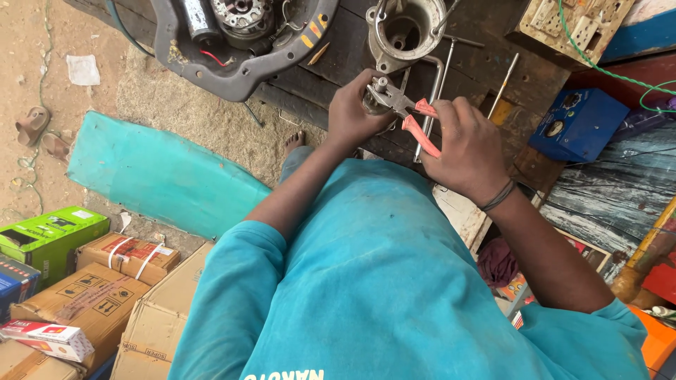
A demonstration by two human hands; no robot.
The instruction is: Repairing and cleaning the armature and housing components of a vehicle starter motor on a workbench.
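Both hands work close together over the dark wooden counter (493,42). Clenched around a small round metal part (372,104), the left hand (352,116) keeps it just above the counter's near edge. Wrapped round the red handles of a pair of pliers (412,116), the right hand (468,151) squeezes them; a dark band circles its wrist. The pliers' steel head sits on the top of the metal part, touching it, so the part lies between the left palm and the tool's tip.

Nearest the camera is the person's turquoise shirt (380,281), which fills the lower middle of the view. To the left of it on the ground stand cardboard boxes (95,299), a green box (49,236) and a small red-and-white carton (46,339). Beyond these a turquoise curved panel (155,172) lies on the sandy floor (35,49), with a bare foot (294,141) showing at its right end. A sandal (32,125) and a white scrap (83,70) lie farther out on the sand.

On the counter, just beyond the hands, stands an open grey metal housing (405,28), and thin steel rods (436,77) lie beside it. Farther left sits a dark curved frame holding a motor (243,17) with red wires. To the right are a blue box with a dial (577,123), weathered grey planks (612,190) and a green wire (620,74) running across.
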